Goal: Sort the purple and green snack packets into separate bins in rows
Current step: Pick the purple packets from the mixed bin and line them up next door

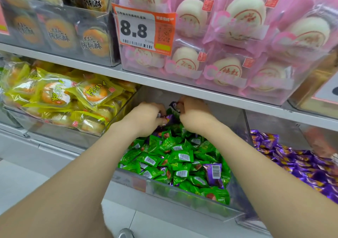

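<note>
On the left, a clear plastic bin of yellow pastry packs is sitting on the shelf, outside the task. Just right of it, the left hand is reaching into the far end of the clear plastic middle bin, its grip pinching small foil packets, purple ones showing at the fingertips. The right hand is working close beside it, its grip closing on a dark purple packet lifted above the heap. The green foil snack packets are filling most of this bin, yet a stray purple foil packet is lying near the front and others are peeking through. Farther right, the neighbouring clear bin is holding the purple foil packet heap, loosely piled. Sorting looks well along, but strays are remaining and no rows are forming yet.
</note>
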